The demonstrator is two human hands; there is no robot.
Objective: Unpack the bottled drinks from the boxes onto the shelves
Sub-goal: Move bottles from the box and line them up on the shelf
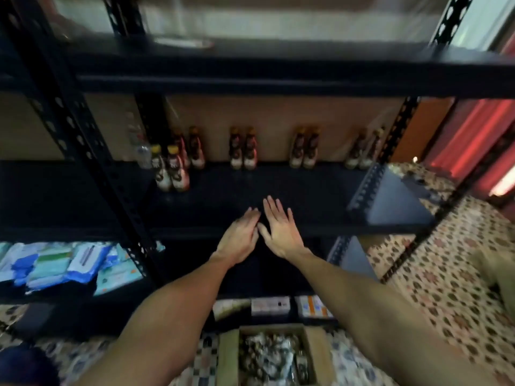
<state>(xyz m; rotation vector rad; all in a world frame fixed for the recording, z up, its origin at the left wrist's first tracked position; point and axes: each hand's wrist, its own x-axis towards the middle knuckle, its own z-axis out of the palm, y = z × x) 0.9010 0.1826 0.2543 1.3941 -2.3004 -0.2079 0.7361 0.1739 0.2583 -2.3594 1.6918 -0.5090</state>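
Looks like a small shop or its stockroom. Black slotted-steel racking [83,151] stocked with bottled drinks [242,150] set in pairs along the back, wrapped packets [55,263] stacked on a lower shelf to the left, small cartons [270,306] underneath, an open cardboard box [227,355] on patterned floor tiles [446,288].

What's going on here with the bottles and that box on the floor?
A person is stocking a dark metal shelf with bottled drinks. Pairs of bottles already stand along its back, with one more pair nearer the front on the left. Right now the left hand and right hand are both open and empty, held side by side over the shelf. An open cardboard box on the floor below looks to hold more bottles.
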